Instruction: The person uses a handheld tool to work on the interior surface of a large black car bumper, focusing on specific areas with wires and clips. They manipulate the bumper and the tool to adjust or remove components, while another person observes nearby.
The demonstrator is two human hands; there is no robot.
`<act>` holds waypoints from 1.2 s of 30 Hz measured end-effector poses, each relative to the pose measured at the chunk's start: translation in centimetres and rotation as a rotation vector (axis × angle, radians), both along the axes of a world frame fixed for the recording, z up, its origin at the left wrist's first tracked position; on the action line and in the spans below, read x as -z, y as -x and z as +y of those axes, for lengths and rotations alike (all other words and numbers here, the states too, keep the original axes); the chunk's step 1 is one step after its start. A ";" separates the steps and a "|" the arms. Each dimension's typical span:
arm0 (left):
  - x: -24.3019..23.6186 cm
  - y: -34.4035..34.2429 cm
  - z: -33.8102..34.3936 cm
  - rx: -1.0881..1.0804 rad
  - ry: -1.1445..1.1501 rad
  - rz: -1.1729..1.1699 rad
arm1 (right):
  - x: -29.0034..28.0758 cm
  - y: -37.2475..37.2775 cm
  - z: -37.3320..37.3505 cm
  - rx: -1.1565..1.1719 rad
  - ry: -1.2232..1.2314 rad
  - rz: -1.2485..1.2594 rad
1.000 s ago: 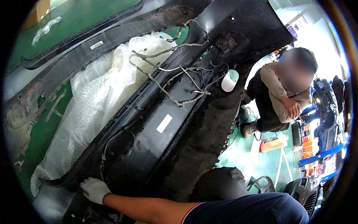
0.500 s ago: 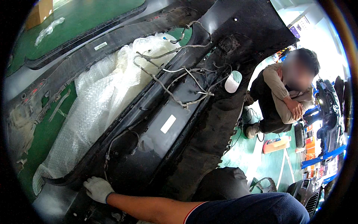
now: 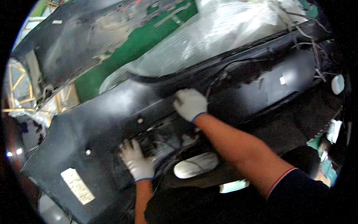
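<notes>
A large black bumper cover (image 3: 112, 108) lies inner side up below me, a little blurred. My left hand (image 3: 136, 160), in a white glove with a blue cuff, lies on it with the fingers spread, beside a dark recessed part (image 3: 167, 145). Farther right and higher, my right hand (image 3: 191, 105), gloved alike, is closed against the bumper's inner face. Whatever its curled fingers hold, if anything, is hidden. A thin dark cable (image 3: 223, 72) runs along the bumper just beyond that hand. Between my forearms, an oval opening (image 3: 195, 165) shows pale.
Crumpled bubble wrap (image 3: 223, 37) lies past the bumper's far edge on a green floor (image 3: 123, 63). Another dirty black bumper (image 3: 89, 37) stretches across the far left. Grey wiring (image 3: 313, 48) trails at the far right. A white label (image 3: 78, 186) is stuck near the bumper's left end.
The view has swung left along the bumper. My left hand has come into view on the bumper, and the right hand now rests farther in on its inner face. The crouching person is no longer visible.
</notes>
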State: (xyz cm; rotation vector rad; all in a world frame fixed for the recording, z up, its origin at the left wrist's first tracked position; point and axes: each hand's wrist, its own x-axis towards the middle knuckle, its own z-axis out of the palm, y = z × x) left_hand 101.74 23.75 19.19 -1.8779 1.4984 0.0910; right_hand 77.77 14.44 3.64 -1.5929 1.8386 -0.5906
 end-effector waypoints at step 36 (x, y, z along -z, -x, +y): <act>2.5 0.2 4.4 0.174 0.600 0.370 | 1.1 1.4 0.7 0.042 0.195 -0.009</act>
